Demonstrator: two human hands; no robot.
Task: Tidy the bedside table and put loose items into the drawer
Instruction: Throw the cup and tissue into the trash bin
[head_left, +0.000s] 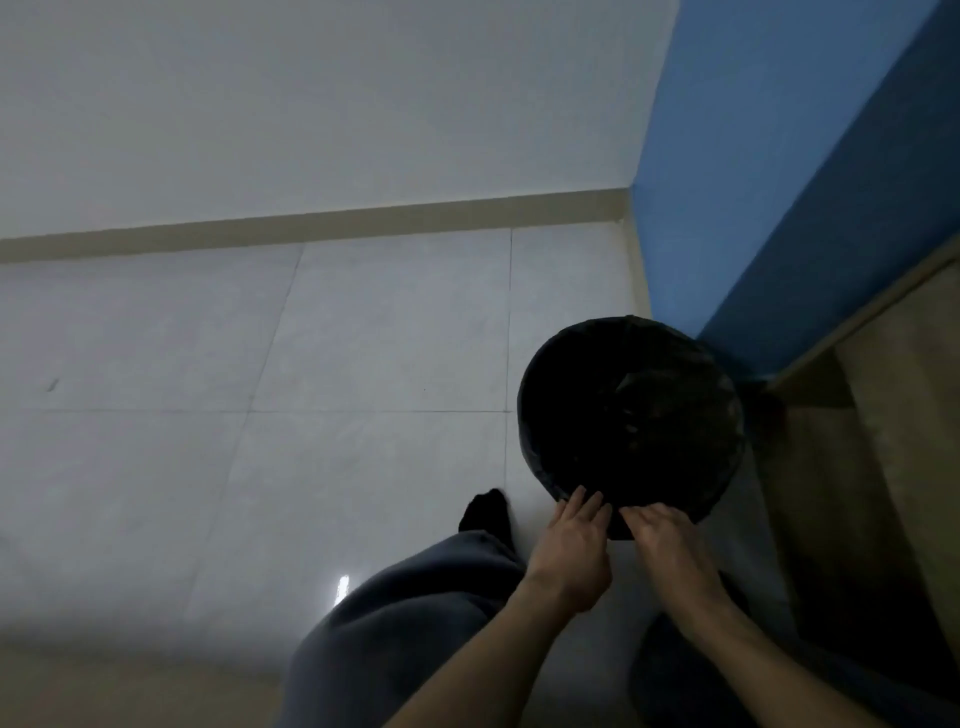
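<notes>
A round black waste bin (582, 415) lined with a black bag stands on the floor in the corner by the blue wall. Both my hands are at its near rim. My left hand (571, 545) has its fingers curled over the rim's bag edge. My right hand (665, 540) sits beside it, fingers pinching the same edge of the bag. The bin's inside is too dark to make out what it holds. No bedside table top or drawer shows clearly.
Pale floor tiles (260, 415) spread to the left up to a white wall with a beige skirting (311, 223). A blue wall (779, 208) and wooden furniture (883, 415) close off the right. My knee in grey trousers (415, 623) and a black-socked foot (485, 514) are below.
</notes>
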